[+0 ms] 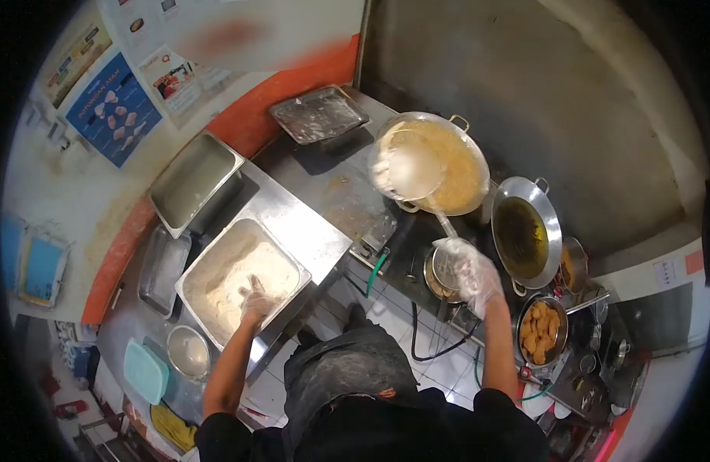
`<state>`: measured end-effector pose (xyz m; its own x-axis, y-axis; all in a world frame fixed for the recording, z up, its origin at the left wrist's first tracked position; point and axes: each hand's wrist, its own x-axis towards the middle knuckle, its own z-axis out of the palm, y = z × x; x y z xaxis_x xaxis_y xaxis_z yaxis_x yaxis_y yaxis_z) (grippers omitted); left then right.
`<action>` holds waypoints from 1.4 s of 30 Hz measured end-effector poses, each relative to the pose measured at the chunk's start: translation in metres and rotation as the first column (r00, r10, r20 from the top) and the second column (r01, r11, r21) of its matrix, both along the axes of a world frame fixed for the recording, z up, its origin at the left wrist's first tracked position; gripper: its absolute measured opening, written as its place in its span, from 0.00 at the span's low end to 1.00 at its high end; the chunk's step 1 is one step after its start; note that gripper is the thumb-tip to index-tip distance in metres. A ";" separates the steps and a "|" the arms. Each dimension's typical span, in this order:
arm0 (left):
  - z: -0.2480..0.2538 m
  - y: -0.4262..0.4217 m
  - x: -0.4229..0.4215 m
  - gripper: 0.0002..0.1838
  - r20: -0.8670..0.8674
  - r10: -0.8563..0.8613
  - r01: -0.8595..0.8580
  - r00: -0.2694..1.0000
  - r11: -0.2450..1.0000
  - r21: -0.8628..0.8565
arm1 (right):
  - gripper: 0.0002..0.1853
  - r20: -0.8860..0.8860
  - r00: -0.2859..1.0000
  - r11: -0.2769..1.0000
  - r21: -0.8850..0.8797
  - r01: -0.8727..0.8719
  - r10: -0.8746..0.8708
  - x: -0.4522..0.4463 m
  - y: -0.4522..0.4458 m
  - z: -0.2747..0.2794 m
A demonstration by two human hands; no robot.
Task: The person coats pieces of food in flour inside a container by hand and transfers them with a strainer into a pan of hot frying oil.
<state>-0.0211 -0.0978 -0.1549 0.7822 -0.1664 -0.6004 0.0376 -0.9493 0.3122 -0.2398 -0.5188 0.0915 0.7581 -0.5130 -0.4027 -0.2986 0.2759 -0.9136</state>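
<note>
My left hand (255,299), in a clear glove, reaches into a deep steel pan of pale flour (225,299). Its fingers look spread and rest on the flour, with nothing visible in them. My right hand (478,276) wears a flour-dusted glove and is closed on the handle of a skimmer (415,168). The round head of that skimmer is over the left side of a large wok (472,202) full of bubbling oil, and it is smeared by motion. Pale floured pieces (386,160) lie at the wok's left edge.
A second wok of dark oil (522,239) stands right of the first. Below it, a strainer pan (541,331) holds browned fried pieces. An empty deep steel pan (197,181), a shallow tray (164,271), a steel bowl (188,352) and a teal container (145,371) sit at left.
</note>
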 end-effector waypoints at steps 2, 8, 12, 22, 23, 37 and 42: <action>-0.068 0.018 0.025 0.65 0.066 -0.220 0.214 0.973 0.973 0.082 | 0.13 -0.053 0.990 0.913 -0.395 0.097 -0.128 0.008 -0.043 -0.026; -0.041 0.019 0.002 0.62 -0.038 -0.114 0.118 0.993 0.987 0.110 | 0.18 0.181 0.983 0.535 -0.829 0.164 -0.020 0.044 -0.148 -0.138; -0.042 0.010 0.002 0.53 -0.028 0.077 -0.068 0.997 0.967 0.244 | 0.20 0.056 0.998 0.161 -0.985 0.059 -0.028 0.065 -0.175 -0.131; -0.046 0.004 0.023 0.22 0.138 -0.339 0.297 0.931 0.920 0.255 | 0.17 0.203 0.958 0.148 -0.973 0.175 0.204 0.100 -0.108 -0.090; -0.104 0.030 0.027 0.17 0.462 -0.314 0.270 0.830 0.949 0.160 | 0.16 0.182 0.975 0.329 -0.935 0.131 0.129 0.104 -0.093 -0.085; 0.136 0.073 0.042 0.26 0.234 0.257 -0.041 0.938 0.750 -0.660 | 0.16 0.212 0.635 0.669 -0.248 -0.701 0.743 0.063 0.219 -0.110; 0.118 0.074 0.023 0.18 0.480 0.220 0.222 0.849 0.676 -0.703 | 0.15 -0.254 0.802 0.807 0.424 -0.411 0.541 0.048 0.258 -0.072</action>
